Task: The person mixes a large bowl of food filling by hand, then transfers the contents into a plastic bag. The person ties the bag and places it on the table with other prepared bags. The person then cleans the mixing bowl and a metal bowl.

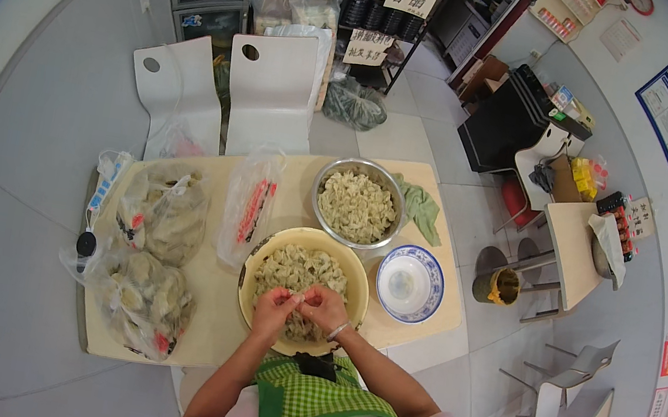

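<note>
My left hand (274, 312) and my right hand (325, 310) meet over a yellow enamel basin (252, 261) with dark chips on its rim. Between their pinched fingertips is a small pale piece of food, partly hidden by the fingers. Torn greenish-beige food pieces (298, 265) fill much of the basin. Just beyond it, a stainless steel bowl (402, 210) holds a heap of similar pieces (355, 205). To the right stands a blue-and-white patterned bowl (425, 297) with a pale, shiny inside; I cannot tell what it contains.
Two clear plastic bags of greenish lumps (164, 213) (142, 302) lie on the table's left side, near a power strip (104, 187). A flattened plastic bag (247, 214) and a green cloth (420, 206) rest farther back. White chairs (270, 92) stand beyond the table (207, 333).
</note>
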`<action>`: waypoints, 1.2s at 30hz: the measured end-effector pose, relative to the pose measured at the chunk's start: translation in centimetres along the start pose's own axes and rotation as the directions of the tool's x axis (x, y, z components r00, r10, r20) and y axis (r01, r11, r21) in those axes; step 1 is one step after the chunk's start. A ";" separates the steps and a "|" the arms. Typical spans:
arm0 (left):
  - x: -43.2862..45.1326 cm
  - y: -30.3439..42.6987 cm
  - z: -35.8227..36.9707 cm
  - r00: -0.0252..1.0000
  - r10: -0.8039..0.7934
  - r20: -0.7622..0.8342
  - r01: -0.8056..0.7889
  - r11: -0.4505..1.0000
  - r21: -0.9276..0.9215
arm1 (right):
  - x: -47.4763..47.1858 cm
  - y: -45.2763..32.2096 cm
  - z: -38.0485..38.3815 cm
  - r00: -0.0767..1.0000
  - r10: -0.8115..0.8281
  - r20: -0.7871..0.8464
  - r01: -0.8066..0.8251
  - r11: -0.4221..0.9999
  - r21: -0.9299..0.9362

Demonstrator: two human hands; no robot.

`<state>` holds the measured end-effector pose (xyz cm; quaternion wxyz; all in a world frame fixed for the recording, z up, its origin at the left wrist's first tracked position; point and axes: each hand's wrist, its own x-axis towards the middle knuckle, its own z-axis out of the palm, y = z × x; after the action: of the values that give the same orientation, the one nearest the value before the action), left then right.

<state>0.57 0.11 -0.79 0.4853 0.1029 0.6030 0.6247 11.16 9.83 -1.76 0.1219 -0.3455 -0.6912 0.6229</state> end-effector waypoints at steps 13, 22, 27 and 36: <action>0.1 0.7 -0.5 1.000 0.021 -0.014 -0.022 0.996 -0.083 | 2.4 1.9 -2.1 0.957 -0.087 -0.276 0.069 0.995 -0.073; -1.1 4.2 -0.9 0.908 0.351 0.231 -0.335 0.274 0.901 | 0.4 -1.1 -3.6 0.971 -0.181 0.156 0.231 0.540 -0.809; -1.2 3.7 2.1 0.988 0.125 0.096 -0.112 0.126 0.986 | 0.1 -1.8 -0.7 0.993 0.113 0.039 -0.009 0.390 -0.921; 3.4 0.6 0.0 0.936 0.307 0.174 -0.322 0.541 0.777 | 3.3 -0.5 -2.4 0.983 0.059 -0.174 -0.147 0.822 -0.549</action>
<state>-1.43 2.74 -1.79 0.2734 0.4195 0.7843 0.3662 10.05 13.77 -1.68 0.0327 -0.4486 -0.8124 0.3711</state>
